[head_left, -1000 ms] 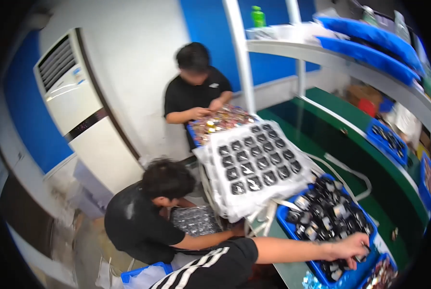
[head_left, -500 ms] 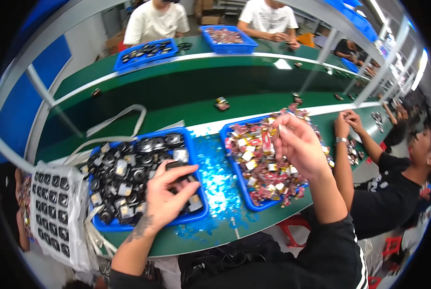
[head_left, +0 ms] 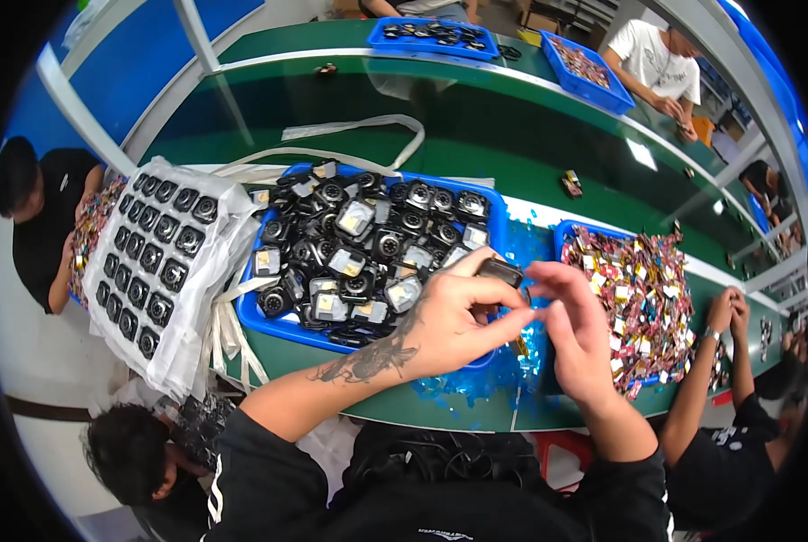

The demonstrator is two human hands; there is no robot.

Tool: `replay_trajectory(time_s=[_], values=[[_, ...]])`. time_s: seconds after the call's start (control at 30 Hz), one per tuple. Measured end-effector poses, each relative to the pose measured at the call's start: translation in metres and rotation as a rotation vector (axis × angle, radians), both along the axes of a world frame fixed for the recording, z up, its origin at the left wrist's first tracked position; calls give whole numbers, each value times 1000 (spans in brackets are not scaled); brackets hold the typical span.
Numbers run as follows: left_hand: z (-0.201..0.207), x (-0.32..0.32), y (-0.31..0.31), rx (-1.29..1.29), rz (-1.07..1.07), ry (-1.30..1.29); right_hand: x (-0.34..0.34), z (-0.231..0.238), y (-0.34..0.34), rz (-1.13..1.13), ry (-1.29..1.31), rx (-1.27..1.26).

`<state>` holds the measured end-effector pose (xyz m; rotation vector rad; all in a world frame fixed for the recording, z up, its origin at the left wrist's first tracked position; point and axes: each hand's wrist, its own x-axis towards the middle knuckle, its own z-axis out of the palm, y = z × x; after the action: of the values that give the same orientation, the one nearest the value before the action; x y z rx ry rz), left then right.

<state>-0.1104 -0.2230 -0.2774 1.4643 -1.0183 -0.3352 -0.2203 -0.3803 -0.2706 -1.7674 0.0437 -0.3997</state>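
Note:
My left hand (head_left: 463, 312) holds a black watch case (head_left: 501, 272) between thumb and fingers, above the gap between two blue trays. My right hand (head_left: 580, 334) has come up against it, its fingertips bent together at the case's edge. Whatever those fingertips pinch is too small and hidden to name. A small yellowish part (head_left: 520, 345) shows just below the hands. The left blue tray (head_left: 368, 343) is heaped with black watch cases (head_left: 359, 262). Small circuit boards with pink and yellow bits (head_left: 643, 298) fill the right blue tray (head_left: 562, 237).
A white sheet-wrapped tray (head_left: 165, 262) of black cases in rows leans at the left. Blue film scraps (head_left: 463, 388) cover the green bench. White straps (head_left: 332, 149) lie behind the left tray. Co-workers sit left, right and across; a neighbour's hands (head_left: 727, 312) are near the right tray.
My right hand has moved left from above the circuit boards to meet my left hand at the watch case. The view has swung left.

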Motion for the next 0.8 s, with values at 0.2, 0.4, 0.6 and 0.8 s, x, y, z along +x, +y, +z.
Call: replay_trajectory(time_s=[0.2, 0.4, 0.6, 0.8], values=[[-31, -2, 11, -58, 224, -147, 25, 30, 20, 22, -14, -425], [12, -8, -9, 29, -58, 202, -11, 19, -36, -109, 38, -339], [-17, -10, -20, -119, 175, 225, 10, 24, -14, -36, -2, -411], [-36, -11, -38, -410, 308, 130, 8, 21, -11, -123, -34, -730]])
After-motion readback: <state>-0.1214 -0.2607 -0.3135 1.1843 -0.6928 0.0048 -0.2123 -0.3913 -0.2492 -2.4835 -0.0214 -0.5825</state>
